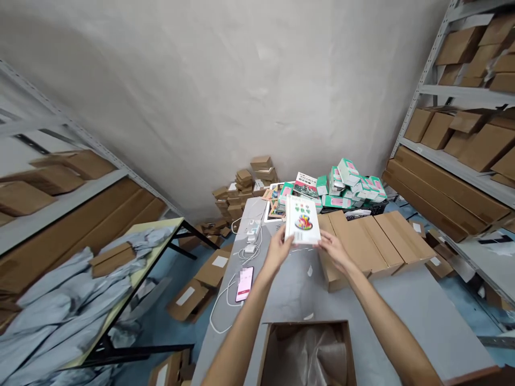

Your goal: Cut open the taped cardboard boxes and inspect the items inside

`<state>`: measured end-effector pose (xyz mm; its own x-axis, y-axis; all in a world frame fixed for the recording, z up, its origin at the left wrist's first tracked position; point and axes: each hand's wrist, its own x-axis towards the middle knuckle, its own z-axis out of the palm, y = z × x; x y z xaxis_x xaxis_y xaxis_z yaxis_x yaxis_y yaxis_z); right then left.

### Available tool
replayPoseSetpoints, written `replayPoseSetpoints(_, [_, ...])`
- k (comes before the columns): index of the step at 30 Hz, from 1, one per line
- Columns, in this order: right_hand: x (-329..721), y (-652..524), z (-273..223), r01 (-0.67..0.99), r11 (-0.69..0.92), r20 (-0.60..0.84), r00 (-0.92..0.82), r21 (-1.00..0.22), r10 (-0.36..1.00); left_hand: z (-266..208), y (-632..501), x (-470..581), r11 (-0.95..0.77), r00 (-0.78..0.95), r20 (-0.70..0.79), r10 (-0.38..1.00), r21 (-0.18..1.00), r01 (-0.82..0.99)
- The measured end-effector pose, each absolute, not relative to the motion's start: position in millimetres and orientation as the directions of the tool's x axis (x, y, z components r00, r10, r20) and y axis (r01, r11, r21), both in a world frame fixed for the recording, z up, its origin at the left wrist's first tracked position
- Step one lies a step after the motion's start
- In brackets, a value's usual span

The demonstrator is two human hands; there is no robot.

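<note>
Between my two hands I hold a white book [303, 221], raised over the far part of the grey table [285, 284]. Its cover carries green characters, a colourful round picture and a barcode at the lower left. My left hand [279, 247] grips its lower left corner, and my right hand [333, 249] pinches the lower right one. Close to my body stands an open cardboard box [263, 354] with greyish wrapping inside. Past the white book lies another book [306, 185] with a red and black cover, beside a heap of green and white boxes [346, 185].
Closed brown cartons [366, 244] sit on the table's right. A phone [244, 284], white cables and a power strip [252, 230] lie along its left edge. Grey plastic bags [80, 300] cover a side table. Shelves of cartons [462, 128] flank both sides; boxes litter the floor.
</note>
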<state>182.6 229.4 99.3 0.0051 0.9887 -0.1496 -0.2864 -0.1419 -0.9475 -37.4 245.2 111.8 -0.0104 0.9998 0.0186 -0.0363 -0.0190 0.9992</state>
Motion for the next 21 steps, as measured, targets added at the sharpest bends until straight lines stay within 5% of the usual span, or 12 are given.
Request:
replayPoseSetpoints(5, [178,326,139,-0.292,-0.118,-0.155,0.107,-0.949,0.982,153,339,-29,-0.029,-0.162,0.049,0.986,0.992,0.124])
replayPoseSetpoints(11, [233,234,95,-0.224,-0.227,-0.264,0.154,-0.948,0.952,91,255,-75,0.077,-0.235,-0.016,0.972,0.964,0.255])
replayPoseSetpoints(15, [298,79,28,-0.181,-0.272,-0.311,0.250,-0.945,0.917,27,130,-129,0.326,-0.345,-0.223,0.911,0.904,0.277])
replayPoseSetpoints(21, [323,-73,-41,-0.108,-0.719,-0.724,0.183,-0.687,0.665,-35,-24,-125,0.685,-0.333,-0.620,0.710,0.717,0.125])
